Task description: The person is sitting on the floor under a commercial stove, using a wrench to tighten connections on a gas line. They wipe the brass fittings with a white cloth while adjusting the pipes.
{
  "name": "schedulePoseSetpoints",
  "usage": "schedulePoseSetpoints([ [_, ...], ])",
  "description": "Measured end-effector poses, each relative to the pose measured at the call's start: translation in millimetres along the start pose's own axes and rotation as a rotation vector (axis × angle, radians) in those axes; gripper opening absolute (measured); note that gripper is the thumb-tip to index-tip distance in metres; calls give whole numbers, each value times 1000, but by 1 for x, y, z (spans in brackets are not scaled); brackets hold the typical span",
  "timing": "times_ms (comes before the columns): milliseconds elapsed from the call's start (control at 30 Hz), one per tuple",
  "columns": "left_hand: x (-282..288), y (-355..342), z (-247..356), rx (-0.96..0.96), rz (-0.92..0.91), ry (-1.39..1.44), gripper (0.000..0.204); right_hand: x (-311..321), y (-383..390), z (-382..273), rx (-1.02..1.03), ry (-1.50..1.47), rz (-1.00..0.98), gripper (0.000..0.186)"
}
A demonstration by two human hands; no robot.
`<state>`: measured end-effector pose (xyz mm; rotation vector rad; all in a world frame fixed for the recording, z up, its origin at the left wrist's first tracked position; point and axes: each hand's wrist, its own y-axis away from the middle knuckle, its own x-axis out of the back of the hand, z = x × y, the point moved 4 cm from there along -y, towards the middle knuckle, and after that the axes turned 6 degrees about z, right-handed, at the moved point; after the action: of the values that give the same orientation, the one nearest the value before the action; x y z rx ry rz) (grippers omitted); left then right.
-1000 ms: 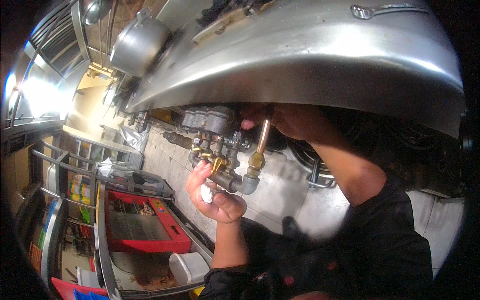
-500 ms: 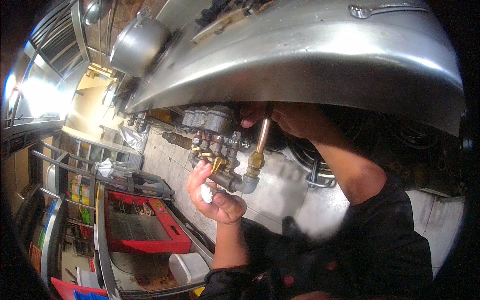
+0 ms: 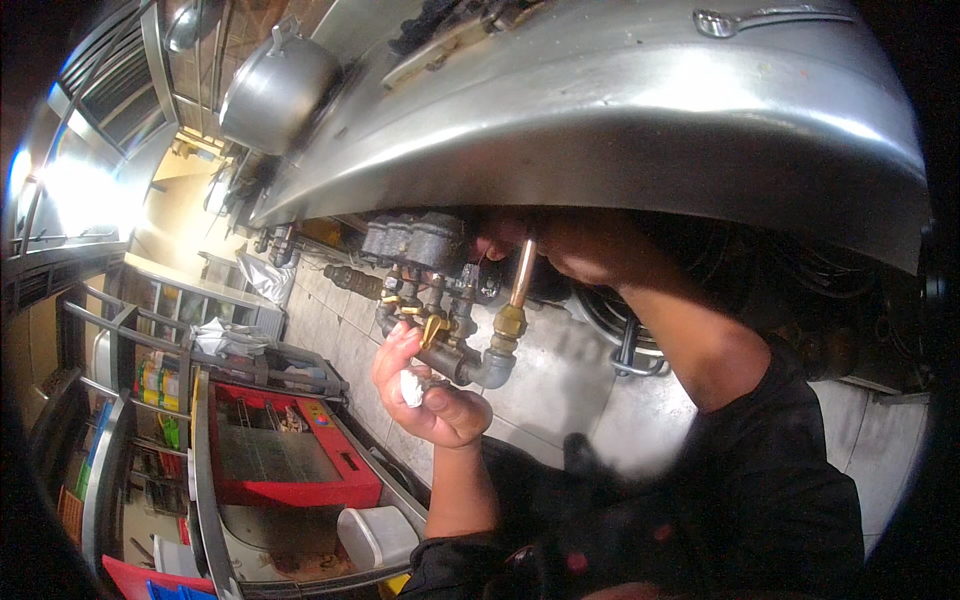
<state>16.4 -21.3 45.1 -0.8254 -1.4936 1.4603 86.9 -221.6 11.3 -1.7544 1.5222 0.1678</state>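
Fingers, L hand (image 3: 445, 408): clamped w/ thumb on white wad (image 3: 411, 388), prob. so it won't drop; wad sits near yellow valve lever (image 3: 432, 328). R hand (image 3: 570, 250) up under steel counter (image 3: 600, 150) lip, at copper pipe (image 3: 524, 272) top; grip hidden, can't tell. Wrench (image 3: 780, 15) atop counter, prob. parked within reach.

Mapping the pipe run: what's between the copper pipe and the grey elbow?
Head view: a brass fitting, between the copper pipe and the grey elbow.

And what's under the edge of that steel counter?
A copper pipe, metal valves and the right hand. The pipe's top and anything that hand may hold are hidden.
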Motion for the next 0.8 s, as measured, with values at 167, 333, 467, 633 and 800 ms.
schedulePoseSetpoints([
  [167,2,0,0,10,-6,-19,46,-16,7,2,-102,91,-22,26],
  [333,0,1,0,6,6,0,46,-19,12,-1,-56,177,-56,26],
  [467,1,0,0,14,23,7,46,-15,7,-10,38,382,-34,24],
  [633,2,1,-2,36,12,0,47,-20,10,-1,-8,338,9,27],
  [800,2,0,0,31,12,-8,47,-22,13,11,-27,144,-26,27],
])
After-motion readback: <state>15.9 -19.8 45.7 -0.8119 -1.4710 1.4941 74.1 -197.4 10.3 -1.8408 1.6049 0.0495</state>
